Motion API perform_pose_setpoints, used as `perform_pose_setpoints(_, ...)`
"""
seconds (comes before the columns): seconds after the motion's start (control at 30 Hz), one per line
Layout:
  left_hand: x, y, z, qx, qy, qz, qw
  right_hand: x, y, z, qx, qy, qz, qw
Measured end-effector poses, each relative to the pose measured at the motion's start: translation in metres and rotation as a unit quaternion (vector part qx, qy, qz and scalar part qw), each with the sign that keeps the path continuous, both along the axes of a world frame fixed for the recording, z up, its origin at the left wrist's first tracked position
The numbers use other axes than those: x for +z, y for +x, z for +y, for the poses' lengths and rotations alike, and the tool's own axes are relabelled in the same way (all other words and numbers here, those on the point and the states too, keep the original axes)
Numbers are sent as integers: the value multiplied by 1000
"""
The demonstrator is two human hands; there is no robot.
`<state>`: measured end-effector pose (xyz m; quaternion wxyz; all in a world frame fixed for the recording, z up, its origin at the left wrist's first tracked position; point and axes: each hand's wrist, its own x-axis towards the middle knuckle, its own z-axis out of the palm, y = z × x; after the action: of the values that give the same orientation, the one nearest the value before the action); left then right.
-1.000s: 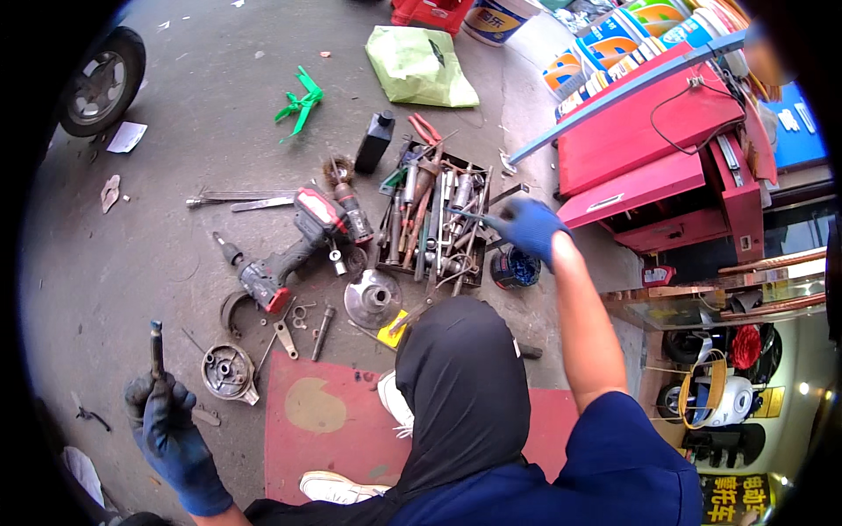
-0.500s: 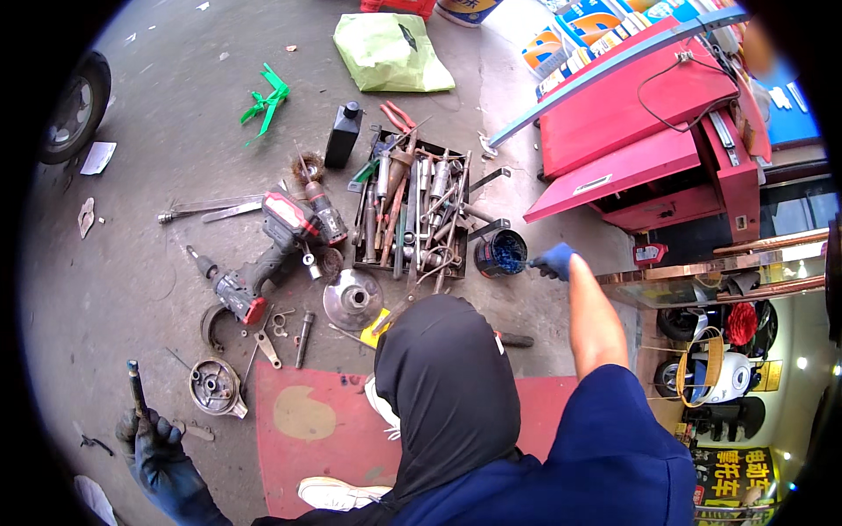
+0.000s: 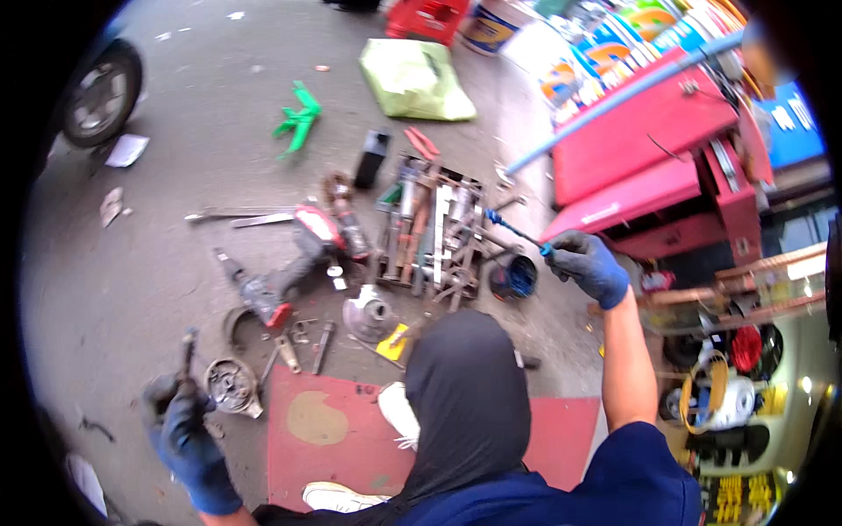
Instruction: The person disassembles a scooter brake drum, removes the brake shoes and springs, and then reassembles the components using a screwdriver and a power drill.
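My left hand [image 3: 189,438], in a dark blue glove, grips a short dark metal rod [image 3: 189,351] that stands up from the fingers. It hovers beside a round metal brake plate [image 3: 231,386] with a lever. Raised at the right, my gloved right hand [image 3: 592,267] pinches a thin stick [image 3: 519,232]. Blue grease coats the stick's far tip and a spot by my fingers. Just below the stick is a round black tub [image 3: 497,282] with blue grease inside. Motion blur hides finer detail of the stick and rod.
A crowded toolbox [image 3: 421,285] stands before me, beside a black bottle [image 3: 372,159]. Power drills [image 3: 263,294] and a metal disc [image 3: 368,311] lie left of it. A red mat [image 3: 351,438] is under my feet; a red cabinet [image 3: 631,131] stands at the right.
My right hand has lifted from beside the tub, bringing the stick up out of it with blue grease on the tip. My left hand, still holding the rod, has shifted slightly rightward in view.
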<state>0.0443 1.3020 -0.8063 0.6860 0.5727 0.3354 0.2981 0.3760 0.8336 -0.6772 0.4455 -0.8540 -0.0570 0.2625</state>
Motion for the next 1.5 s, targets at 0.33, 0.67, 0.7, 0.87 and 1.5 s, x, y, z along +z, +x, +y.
perform_pose_setpoints(0.33, 33, 4, 13, 87, -87, -133, 983, -3, -156, 332, 236, 150, 24, 960)
perform_pose_setpoints(0.67, 39, -17, 9, 107, -71, -154, 980, -50, -170, 326, 326, 187, -130, 918)
perform_pose_setpoints(0.7, 39, -18, 9, 110, -80, -157, 978, -50, -171, 328, 336, 183, -157, 911)
perform_pose_setpoints(0.87, 43, -16, 13, 125, -131, -177, 968, -54, -170, 338, 313, 219, -153, 911)
perform_pose_setpoints(1.5, 23, -8, 10, 171, 226, -13, 959, -48, -157, 338, 373, 106, -154, 909)
